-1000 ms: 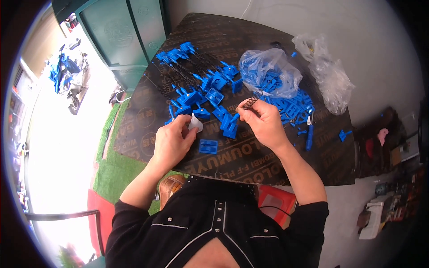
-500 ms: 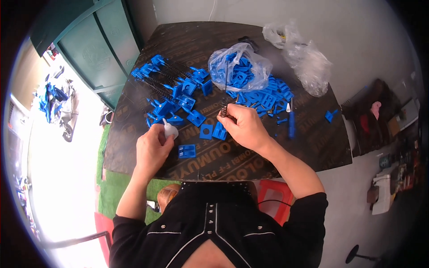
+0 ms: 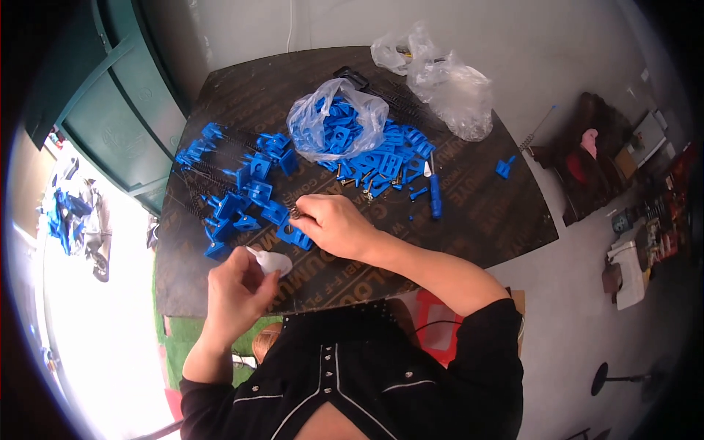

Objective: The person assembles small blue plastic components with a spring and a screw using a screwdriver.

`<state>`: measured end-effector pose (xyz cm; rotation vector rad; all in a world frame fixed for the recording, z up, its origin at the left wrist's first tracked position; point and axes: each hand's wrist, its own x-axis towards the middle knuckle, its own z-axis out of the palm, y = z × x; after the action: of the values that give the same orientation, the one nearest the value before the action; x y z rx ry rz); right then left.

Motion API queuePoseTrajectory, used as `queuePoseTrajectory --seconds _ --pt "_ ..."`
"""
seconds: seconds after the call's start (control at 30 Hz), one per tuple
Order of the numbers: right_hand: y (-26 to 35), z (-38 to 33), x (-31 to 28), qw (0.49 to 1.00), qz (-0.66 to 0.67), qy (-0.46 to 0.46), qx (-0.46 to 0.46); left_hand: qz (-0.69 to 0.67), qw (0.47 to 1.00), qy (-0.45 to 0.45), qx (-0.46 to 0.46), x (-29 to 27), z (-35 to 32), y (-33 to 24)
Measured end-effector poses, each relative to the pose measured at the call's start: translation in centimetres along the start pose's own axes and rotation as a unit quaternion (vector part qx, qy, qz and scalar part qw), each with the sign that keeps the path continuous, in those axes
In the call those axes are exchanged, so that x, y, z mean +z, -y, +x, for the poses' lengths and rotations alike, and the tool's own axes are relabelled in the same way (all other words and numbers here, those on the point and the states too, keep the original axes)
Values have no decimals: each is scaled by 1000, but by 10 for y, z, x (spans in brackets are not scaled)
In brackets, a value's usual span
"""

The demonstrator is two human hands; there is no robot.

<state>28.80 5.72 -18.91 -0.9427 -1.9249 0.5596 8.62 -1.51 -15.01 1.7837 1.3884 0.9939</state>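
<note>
Grey wall [image 3: 242, 29] rises behind a dark printed tabletop [image 3: 484, 220]. Near the front edge, the person's left hand [image 3: 242, 286] grasps a white nozzle bottle [image 3: 274, 262], its rounded body jutting rightward from between thumb and fingers. The right hand's [image 3: 337, 226] grip pinches a dark coil spring [image 3: 295, 211] at the fingertips, just beyond some blue plastic plates [image 3: 303, 240]. Farther right lies a blue-handled screwdriver [image 3: 435, 196].

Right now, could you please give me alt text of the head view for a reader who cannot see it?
A person's left hand holds a small white nozzle-tipped bottle and the right hand a dark coiled spring, above a dark table. Blue plastic parts lie clustered beyond the hands, some in a clear plastic bag.
</note>
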Motion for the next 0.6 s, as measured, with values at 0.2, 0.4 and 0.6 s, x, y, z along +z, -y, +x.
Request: queuePoseTrajectory --seconds 0.2,0.4,0.6 --pt "-1 -9 -9 998 52 25 27 25 987 102 118 13 -4 -9" --pt "-15 -17 -82 990 -108 -89 32 57 968 175 173 44 4 -12" --pt "-73 -3 -190 858 -434 -256 96 79 946 232 213 82 26 -26"
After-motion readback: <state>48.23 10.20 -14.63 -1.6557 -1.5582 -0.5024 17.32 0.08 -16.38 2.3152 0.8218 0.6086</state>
